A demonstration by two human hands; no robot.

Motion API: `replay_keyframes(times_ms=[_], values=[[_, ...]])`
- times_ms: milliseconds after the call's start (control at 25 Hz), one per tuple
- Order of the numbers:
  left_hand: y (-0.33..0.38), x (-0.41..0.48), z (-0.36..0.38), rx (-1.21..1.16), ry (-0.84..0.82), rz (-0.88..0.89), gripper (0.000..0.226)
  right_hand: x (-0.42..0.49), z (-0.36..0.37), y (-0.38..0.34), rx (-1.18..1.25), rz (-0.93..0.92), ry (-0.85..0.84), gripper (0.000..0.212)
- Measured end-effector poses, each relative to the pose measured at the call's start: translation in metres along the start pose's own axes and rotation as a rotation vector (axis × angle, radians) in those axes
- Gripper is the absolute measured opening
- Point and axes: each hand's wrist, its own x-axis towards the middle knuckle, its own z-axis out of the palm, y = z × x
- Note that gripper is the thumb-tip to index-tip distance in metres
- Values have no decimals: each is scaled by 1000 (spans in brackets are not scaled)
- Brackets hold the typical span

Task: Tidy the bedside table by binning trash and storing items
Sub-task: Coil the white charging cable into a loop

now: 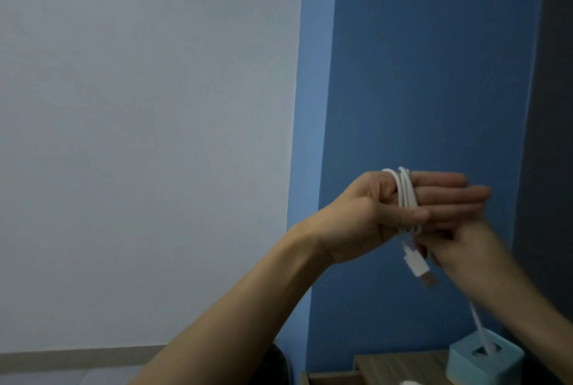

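Blue wall (434, 74), cable-wrapped flat left hand (387, 211)

A white cable (406, 195) loops around your left hand (390, 214), its white plug (417, 265) tipped in silver at centre right of the frame. Behind stands a deep blue wall (418, 74); pale grey-white wall (139, 121) fills the left. At lower right, a light teal cube (483, 363) rests on brown wood-grain table (400, 366).
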Motion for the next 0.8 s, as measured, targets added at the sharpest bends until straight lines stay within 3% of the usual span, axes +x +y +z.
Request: replay_keyframes(times_ms=[200,360,480,600,800], values=[[0,5,-14,40,190,19,49,-19,-9,-22,-411,-146,-147,21],[0,4,-23,247,90,-74,46,-16,-35,-41,-623,-410,-29,27],[-3,3,-23,397,-36,-135,37,-2,-53,-52,-575,-525,-44,22],[-4,-1,-16,255,-230,-101,34,14,-65,-56,-487,-490,-4,22],[5,-5,-6,115,-260,-74,30,33,-55,-42,45,-433,43,18]])
